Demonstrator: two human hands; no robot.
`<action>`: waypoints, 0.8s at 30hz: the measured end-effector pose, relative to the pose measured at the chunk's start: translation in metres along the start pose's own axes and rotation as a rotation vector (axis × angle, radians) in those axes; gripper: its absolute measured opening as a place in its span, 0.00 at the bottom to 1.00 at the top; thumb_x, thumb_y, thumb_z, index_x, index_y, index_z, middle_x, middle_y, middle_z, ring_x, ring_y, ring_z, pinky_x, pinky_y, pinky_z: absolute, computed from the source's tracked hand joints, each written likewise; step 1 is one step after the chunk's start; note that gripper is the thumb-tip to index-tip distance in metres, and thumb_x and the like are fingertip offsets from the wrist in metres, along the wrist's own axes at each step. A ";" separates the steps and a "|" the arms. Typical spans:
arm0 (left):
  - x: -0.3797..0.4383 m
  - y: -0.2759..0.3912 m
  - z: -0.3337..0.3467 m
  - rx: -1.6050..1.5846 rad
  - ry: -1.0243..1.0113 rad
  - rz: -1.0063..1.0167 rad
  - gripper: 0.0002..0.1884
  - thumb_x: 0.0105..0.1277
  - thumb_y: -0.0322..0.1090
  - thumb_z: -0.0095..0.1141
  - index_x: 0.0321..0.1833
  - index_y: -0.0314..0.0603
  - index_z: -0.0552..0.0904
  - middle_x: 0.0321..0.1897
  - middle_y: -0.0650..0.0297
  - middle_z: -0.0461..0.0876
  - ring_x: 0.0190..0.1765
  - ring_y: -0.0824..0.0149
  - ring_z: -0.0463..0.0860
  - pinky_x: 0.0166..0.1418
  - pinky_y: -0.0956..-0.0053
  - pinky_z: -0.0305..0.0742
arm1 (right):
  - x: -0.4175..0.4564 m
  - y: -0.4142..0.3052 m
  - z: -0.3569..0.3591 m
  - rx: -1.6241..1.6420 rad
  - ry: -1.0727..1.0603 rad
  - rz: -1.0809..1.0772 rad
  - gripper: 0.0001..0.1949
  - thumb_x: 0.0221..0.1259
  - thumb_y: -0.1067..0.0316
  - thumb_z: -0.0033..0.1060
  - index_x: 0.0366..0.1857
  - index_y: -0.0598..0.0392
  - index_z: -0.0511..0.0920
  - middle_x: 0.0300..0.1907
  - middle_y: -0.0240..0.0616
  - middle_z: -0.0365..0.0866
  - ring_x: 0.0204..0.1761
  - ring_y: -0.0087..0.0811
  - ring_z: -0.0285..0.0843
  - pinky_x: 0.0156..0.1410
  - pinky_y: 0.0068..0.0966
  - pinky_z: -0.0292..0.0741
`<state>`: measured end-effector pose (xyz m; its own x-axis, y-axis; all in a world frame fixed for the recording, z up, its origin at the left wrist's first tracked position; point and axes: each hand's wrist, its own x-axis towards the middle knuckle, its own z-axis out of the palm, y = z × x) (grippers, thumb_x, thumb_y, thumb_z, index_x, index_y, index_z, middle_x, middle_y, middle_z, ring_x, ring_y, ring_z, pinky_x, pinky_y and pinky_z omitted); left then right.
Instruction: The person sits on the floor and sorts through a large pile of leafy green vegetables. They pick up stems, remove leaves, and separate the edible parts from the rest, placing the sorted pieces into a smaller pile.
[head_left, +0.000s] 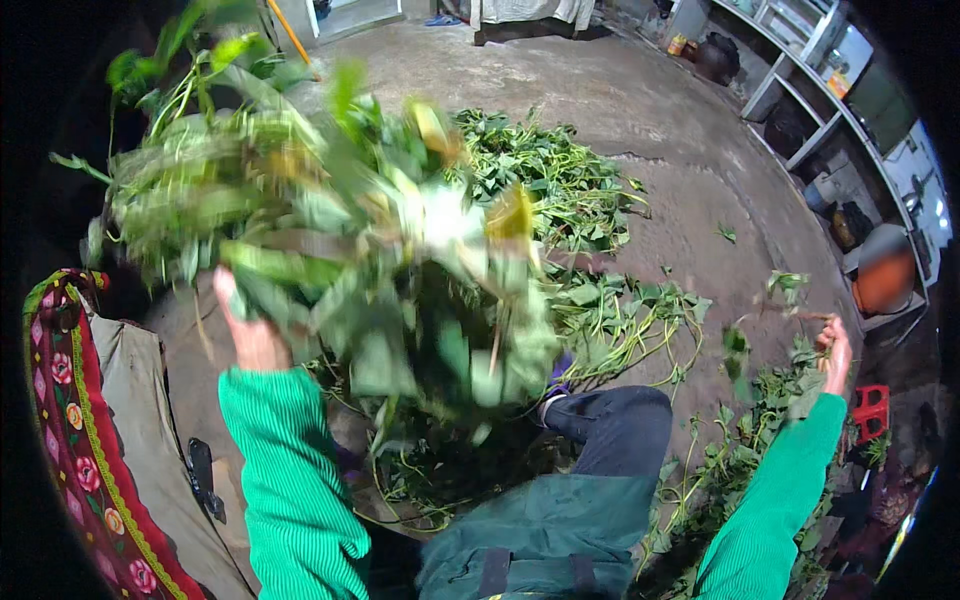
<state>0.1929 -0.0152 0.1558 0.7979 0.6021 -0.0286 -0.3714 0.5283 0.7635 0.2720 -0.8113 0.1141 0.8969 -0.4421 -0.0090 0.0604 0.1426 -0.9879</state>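
Note:
A large bunch of leafy green vines (322, 217), blurred by motion and with a few yellowed leaves, is raised at the left in front of me. My left hand (253, 330) grips it from below, and the leaves cover most of its fingers. Far out at the right, my right hand (835, 352) pinches a thin vine stem (799, 313) with a few leaves on it. Beneath that arm lies a heap of cut vines (750, 427). Other vines (630, 322) trail over the floor by my bent knee (622, 424).
A farther vine pile (547, 180) lies on the concrete floor (675, 120). At left hangs a floral red cloth (86, 469) beside a grey-beige cloth (135, 390). A red plastic stool (871, 412) stands at right, below shelving (817, 142) along the wall. Blue slippers (442, 21) are at the back.

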 end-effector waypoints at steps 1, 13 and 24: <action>0.011 -0.002 0.015 -0.017 0.018 0.006 0.20 0.65 0.43 0.41 0.52 0.36 0.71 0.47 0.54 0.75 0.49 0.58 0.75 0.55 0.58 0.71 | -0.008 -0.002 0.023 0.009 0.047 -0.071 0.11 0.60 0.61 0.54 0.37 0.58 0.73 0.27 0.26 0.67 0.21 0.15 0.58 0.23 0.13 0.59; -0.068 -0.164 -0.125 0.086 -0.273 -0.995 0.17 0.68 0.44 0.41 0.47 0.36 0.72 0.42 0.57 0.79 0.43 0.64 0.79 0.43 0.71 0.77 | -0.233 -0.078 0.200 -0.086 -0.147 -0.759 0.09 0.67 0.68 0.42 0.44 0.59 0.72 0.33 0.37 0.75 0.24 0.19 0.67 0.30 0.10 0.66; -0.017 -0.096 -0.052 -0.819 0.006 -0.615 0.09 0.65 0.29 0.41 0.43 0.29 0.68 0.20 0.63 0.68 0.23 0.70 0.70 0.28 0.78 0.71 | -0.318 -0.074 0.143 -0.109 -0.440 -0.581 0.13 0.61 0.69 0.48 0.48 0.61 0.70 0.38 0.41 0.76 0.32 0.24 0.75 0.34 0.17 0.73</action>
<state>0.1901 -0.0455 0.0497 0.9581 0.0909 -0.2717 -0.1111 0.9920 -0.0600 0.0452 -0.5552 0.2123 0.8278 -0.0199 0.5607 0.5559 -0.1053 -0.8245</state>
